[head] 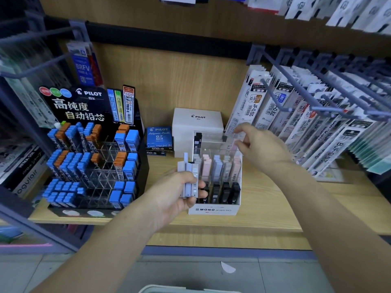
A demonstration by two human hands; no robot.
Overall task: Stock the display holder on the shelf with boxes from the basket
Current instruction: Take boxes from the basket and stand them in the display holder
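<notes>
Boxes (189,180), slim pale ones, are gripped in the left hand (173,193) beside the MONO display holder (213,210); right hand (260,149) is held at its clear back, grip can't be told.

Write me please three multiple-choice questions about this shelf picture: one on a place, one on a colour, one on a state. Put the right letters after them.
1. Where does the white PILOT box stand?
A. behind the MONO holder
B. in front of it
C. on the floor

2. What colour are the front-row boxes in the holder?
A. orange
B. black
C. green

3. What is the left hand doing?
A. lying flat on the shelf
B. hanging idle
C. gripping slim pale boxes

Answers:
1 A: it sits farther back on the shelf, directly behind the holder.
2 B: the nearest row is all black.
3 C: its fingers curl round a small bundle of boxes.
</notes>
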